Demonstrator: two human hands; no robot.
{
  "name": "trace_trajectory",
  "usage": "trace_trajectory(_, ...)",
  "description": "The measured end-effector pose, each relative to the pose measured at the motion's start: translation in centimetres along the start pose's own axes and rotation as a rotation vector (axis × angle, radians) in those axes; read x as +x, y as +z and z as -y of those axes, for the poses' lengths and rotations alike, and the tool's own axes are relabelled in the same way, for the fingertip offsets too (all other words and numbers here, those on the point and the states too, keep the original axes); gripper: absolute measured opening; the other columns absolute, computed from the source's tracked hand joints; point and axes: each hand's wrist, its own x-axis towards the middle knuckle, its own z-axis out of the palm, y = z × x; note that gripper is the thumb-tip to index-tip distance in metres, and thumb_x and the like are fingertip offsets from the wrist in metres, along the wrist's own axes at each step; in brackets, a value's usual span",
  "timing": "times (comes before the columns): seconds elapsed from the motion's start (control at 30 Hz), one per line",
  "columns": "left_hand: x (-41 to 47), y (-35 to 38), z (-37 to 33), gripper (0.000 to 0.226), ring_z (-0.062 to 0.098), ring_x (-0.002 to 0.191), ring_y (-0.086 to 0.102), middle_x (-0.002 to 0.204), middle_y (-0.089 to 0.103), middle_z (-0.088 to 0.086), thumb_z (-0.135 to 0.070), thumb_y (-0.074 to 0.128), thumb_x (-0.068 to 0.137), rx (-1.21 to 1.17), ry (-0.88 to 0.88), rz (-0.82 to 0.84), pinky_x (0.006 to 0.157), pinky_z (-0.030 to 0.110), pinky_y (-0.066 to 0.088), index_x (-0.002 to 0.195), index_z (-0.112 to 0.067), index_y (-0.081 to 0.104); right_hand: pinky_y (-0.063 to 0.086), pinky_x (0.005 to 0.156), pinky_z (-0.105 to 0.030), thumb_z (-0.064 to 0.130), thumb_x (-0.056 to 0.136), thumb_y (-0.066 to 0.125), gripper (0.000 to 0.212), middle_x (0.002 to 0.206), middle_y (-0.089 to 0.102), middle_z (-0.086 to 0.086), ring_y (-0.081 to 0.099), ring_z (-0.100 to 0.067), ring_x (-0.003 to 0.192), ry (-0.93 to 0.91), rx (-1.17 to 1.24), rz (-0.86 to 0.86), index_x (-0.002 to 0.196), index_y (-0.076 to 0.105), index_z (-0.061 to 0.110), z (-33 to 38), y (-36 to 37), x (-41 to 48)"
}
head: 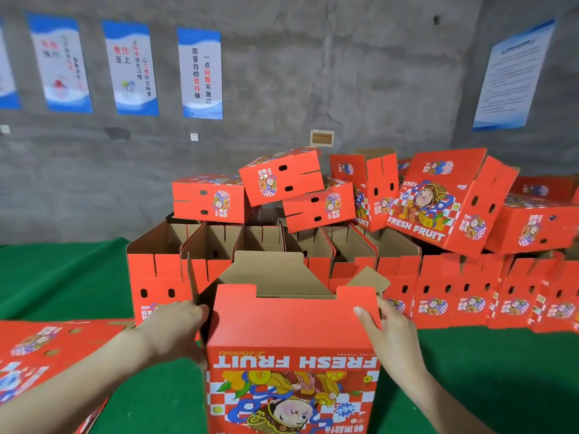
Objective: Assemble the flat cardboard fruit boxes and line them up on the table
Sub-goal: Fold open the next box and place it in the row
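at the near edge of the green desk (62,277), a red fruit box (293,333) is upright and half-built between the person's two hands. its printed front faces the camera with the "fresh fruit" lettering upside down. its top is open. brown flaps stand up behind the notched front panel, one wide flap at the back and a smaller one tilted at the right corner.

the right hand (391,330) holds the box's upper right corner. its thumb (363,314) lies flat on the red front and the other fingers wrap round the side edge, clamped on the cardboard. the left hand (175,327) is against the box's left side, and its fingers (195,308) reach the edge of the side wall. whether they curl round it or only press on it i cannot tell.

just left of the box, a stack of flat boxes (40,349) lies on the desk, partly under the left forearm. behind the box, a row of open boxes (454,292) stands side by side across the desk, brown insides showing, running off to the right. on top of that row, closed boxes (282,180) are piled loosely, several of them tilted. behind it all is a grey concrete wall (344,73) with blue-and-white posters (200,73) hung on it.
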Motion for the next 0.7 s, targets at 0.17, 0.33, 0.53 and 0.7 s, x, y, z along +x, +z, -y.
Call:
trace_trajectory(0.17,-0.5,-1.1,0.8,0.061,0.011,0.085,0.058,0.1,0.064,-0.004,-0.068,0.068,0.066,-0.251,0.012,0.117,0.068,0.015,0.044,0.097,-0.017,0.054,0.038,0.047,-0.011,0.03,0.091,0.062,0.035,0.051,0.052,0.012,0.05,-0.001,0.045,-0.046,0.002,0.001,0.124,0.06,0.018,0.6,0.2,0.1)
trace_trajectory(0.33,-0.5,-0.8,-0.6,0.044,0.007,0.057,0.053,0.064,0.057,-0.007,-0.039,0.04,0.1,-0.522,-0.178,-0.133,0.049,0.013,0.034,0.062,-0.016,0.046,0.051,0.064,-0.014,0.025,0.086,0.071,0.048,0.07,0.071,0.004,0.058,0.0,0.051,-0.039,0.035,0.036,0.13,0.058,0.013,0.8,0.3,0.2)
trace_trajectory(0.53,-0.4,1.3,-1.9,0.02,0.028,0.094,0.064,0.102,0.07,0.01,-0.026,0.049,0.097,-0.38,-0.269,-0.298,0.077,0.034,0.047,0.098,-0.013,0.063,0.03,0.043,-0.001,0.008,0.082,0.074,0.028,0.067,0.071,0.005,0.045,0.01,0.039,-0.153,0.003,0.027,0.109,0.071,0.002,0.6,0.8,0.0)
trace_trajectory(0.7,-0.8,2.2,-2.1,0.039,0.029,0.127,0.046,0.135,0.053,0.012,-0.033,0.055,0.092,-0.333,-0.316,-0.349,0.098,0.04,0.045,0.126,-0.015,0.048,0.023,0.111,-0.025,0.018,0.086,0.07,0.016,0.146,0.035,0.003,0.033,-0.013,0.136,-0.089,-0.09,0.138,0.101,0.076,0.015,-0.3,1.3,0.6)
